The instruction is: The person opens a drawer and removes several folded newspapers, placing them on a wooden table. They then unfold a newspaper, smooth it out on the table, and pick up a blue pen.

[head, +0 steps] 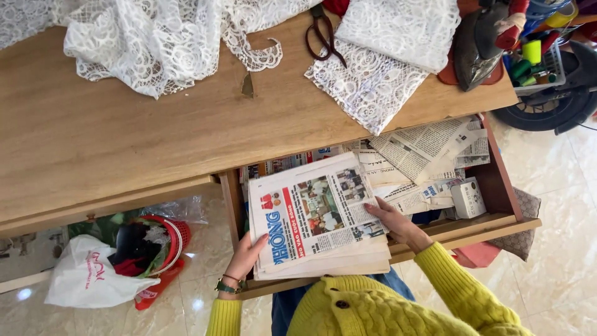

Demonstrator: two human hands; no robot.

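Both hands on folded newspaper stack (317, 218), lying over front of open drawer (497, 180). Left hand (245, 255) at stack's near-left corner, fingers curled round edge, thumb on top pg, gripping. Right hand (392, 221) at stack's right edge, fingers flat & spread on top pg, pressing; can't tell if anything under. Behind stack in drawer: loose newspaper cuttings (416, 155), small white box (467, 198). Above drawer on wooden table (124, 137): white lace (373, 81), scissors (322, 34), iron (476, 43). Left of drawer on floor: red basket (177, 239), white plastic bag (93, 277).
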